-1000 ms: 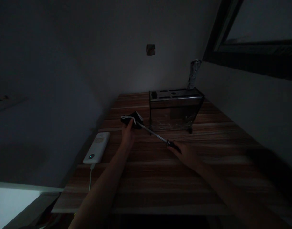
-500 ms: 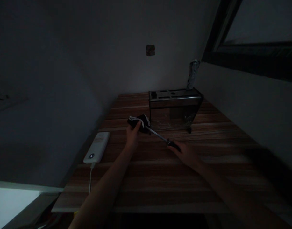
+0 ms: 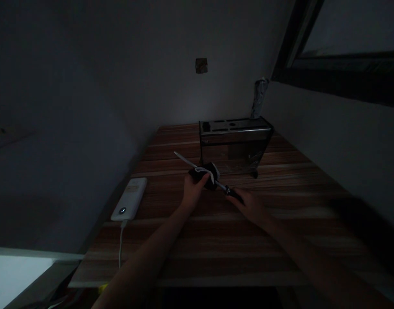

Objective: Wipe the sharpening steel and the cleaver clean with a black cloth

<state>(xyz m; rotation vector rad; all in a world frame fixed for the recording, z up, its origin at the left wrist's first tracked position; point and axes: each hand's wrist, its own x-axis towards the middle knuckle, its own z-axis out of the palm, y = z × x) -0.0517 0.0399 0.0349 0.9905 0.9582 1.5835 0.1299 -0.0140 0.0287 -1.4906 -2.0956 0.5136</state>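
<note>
A wood-grained counter is bearing a slotted knife stand toward its far end. In front of the stand, a honing steel is slanting up to the left, the right hand closing around its dark handle. A white power bank is lying near the left edge, its white cable trailing toward the viewer. A plastic-wrapped item is rising from the stand's right end. A folded black cloth with white edging is wrapping the rod near the handle, the left hand pinching it there and leaving the tip bare. The hands appear to be wiping the rod; another stroke would be calling for steady handle support and light, even cloth pressure.
</note>
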